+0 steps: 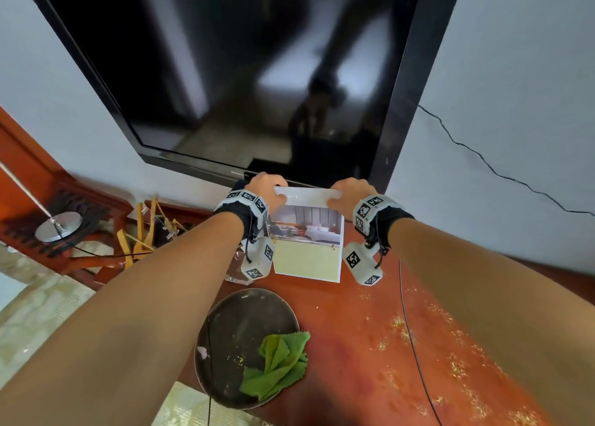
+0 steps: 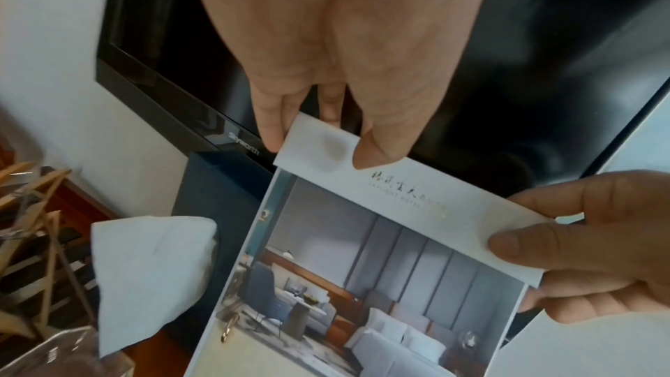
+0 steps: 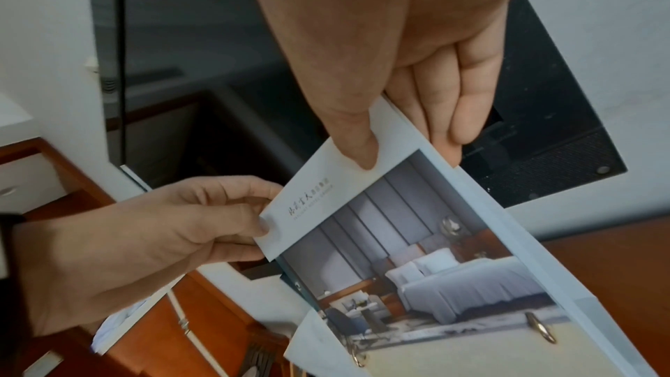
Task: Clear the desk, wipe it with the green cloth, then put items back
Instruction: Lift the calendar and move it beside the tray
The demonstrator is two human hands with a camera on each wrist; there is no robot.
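A ring-bound hotel card [image 1: 307, 232] is being held upright between the two hands, in front of the television [image 1: 244, 71]. Its top left corner is being pinched by the left hand [image 1: 265, 189], and its top right corner is being pinched by the right hand [image 1: 349, 197]. The green cloth [image 1: 278, 364] is lying crumpled on a round tray [image 1: 238, 322] on the desk [image 1: 370, 345], below the left forearm.
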